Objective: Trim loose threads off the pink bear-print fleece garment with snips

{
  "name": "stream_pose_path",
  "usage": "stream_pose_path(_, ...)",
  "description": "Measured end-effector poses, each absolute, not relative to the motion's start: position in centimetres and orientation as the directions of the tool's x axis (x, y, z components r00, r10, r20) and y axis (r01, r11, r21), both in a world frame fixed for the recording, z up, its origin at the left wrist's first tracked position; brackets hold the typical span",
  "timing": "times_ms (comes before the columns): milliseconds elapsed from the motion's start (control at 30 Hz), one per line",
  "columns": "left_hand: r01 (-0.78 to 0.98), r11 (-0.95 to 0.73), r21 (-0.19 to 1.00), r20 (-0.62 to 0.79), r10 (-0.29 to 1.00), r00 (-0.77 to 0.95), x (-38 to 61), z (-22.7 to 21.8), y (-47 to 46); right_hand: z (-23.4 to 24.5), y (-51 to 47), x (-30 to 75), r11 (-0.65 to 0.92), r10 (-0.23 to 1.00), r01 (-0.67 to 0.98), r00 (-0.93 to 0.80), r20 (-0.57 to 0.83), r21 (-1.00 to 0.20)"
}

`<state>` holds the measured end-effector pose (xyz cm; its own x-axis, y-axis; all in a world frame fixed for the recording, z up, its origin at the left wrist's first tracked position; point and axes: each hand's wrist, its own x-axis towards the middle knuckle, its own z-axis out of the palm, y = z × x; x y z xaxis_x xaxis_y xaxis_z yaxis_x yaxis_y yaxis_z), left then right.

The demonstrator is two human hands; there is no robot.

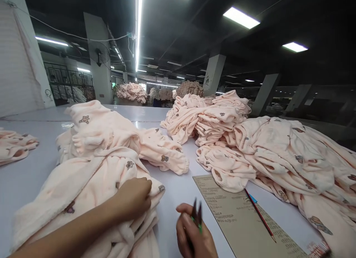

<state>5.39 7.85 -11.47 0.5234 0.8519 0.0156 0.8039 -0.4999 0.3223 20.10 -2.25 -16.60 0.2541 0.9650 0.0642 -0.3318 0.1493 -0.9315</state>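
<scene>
Head view: a wide pale table (172, 198) in a dim hall, covered with heaps of peach fleece garments printed with small bears.
Left hand: the left hand (135, 198) lies on the near garment (91, 183), fingers curled over its fold and pinching the fleece at the edge nearest the table's middle.
Near garment: it lies bunched on the left of the table, right in front of the person, reaching from the lower left corner up to a raised hump; one sleeve (164, 154) stretches out to the right across the bare table.
Right hand: the right hand (194, 234) is low in the middle, closed around small thread snips (197, 213), whose dark blades point upward and slightly apart.
Snips: they have a green part at the grip; they hover above the table, just beside the garment's edge and clear of the cloth.
Paper sheet: a printed tan sheet (239, 217) lies flat to the right of the right hand, running toward the lower right corner.
Pencil: a red pencil (258, 213) rests aslant on the sheet, its upper end by the big pile.
Right pile: a large pile (278, 157) fills the right side, touching the sheet's far edge.
Far stack: a second stack (205, 117) sits behind it.
Left edge: a small heap (13, 144) lies apart at the far left.
</scene>
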Motion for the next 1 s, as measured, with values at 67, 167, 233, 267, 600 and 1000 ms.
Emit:
stream_pose_path(67, 0.742, -0.483, 0.464, 0.036, 0.848, 0.529, 4.3, -11.2, 7.7, -17.1, -0.1, 19.3, 0.161, 0.924, -0.169, 0.373, 0.089, -0.972)
stream_pose_path(167, 0.580, -0.408, 0.706, 0.032, 0.835, 0.549, 2.4, -10.8, 7.7, -16.7, 2.6, 17.9, 0.214, 0.933, -0.041, 0.304, 0.192, -0.976)
stream_pose_path(233, 0.444, -0.309, 0.841, 0.015, 0.833, 0.552, 1.0, -10.7, 8.1, -16.1, 4.2, 17.1, 0.242, 0.961, -0.073, 0.158, 0.228, -0.968)
stream_pose_path(267, 0.375, -0.247, 0.893, -0.001, 0.834, 0.552, 0.3, -10.7, 8.4, -15.9, 4.8, 16.8, 0.246, 0.966, -0.096, 0.101, 0.237, -0.964)
stream_pose_path(600, 0.007, 0.185, 0.983, -0.140, 0.720, 0.679, -1.9, -12.0, 10.1, -15.8, 4.4, 16.4, 0.197, 0.964, 0.101, 0.158, 0.212, -0.975)
stream_pose_path(1000, -0.029, 0.184, 0.982, -0.105, 0.674, 0.731, -1.8, -11.8, 9.2, -17.4, 2.6, 16.0, 0.382, 0.882, 0.624, -0.025, 0.471, -0.682)
